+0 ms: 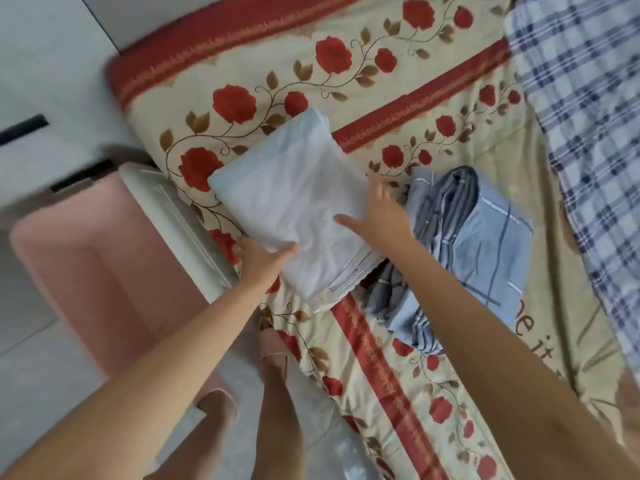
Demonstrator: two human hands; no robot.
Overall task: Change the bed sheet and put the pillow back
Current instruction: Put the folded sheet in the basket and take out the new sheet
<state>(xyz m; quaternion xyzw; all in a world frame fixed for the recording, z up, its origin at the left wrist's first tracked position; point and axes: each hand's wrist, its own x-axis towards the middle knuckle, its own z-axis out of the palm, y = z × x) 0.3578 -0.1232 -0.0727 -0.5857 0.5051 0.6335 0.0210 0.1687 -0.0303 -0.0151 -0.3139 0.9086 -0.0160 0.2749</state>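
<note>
Sheet [294,202] hides fingers of left hand [261,259], thumb pinching it; right hand [381,216] splayed on top; floral bed [398,57] below

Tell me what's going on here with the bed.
A person stands at a bed covered by a rose-patterned sheet. The left hand grips the near edge of a folded white sheet lying on it, while the right hand rests open against its right side. A folded blue striped cloth lies beside it.
</note>
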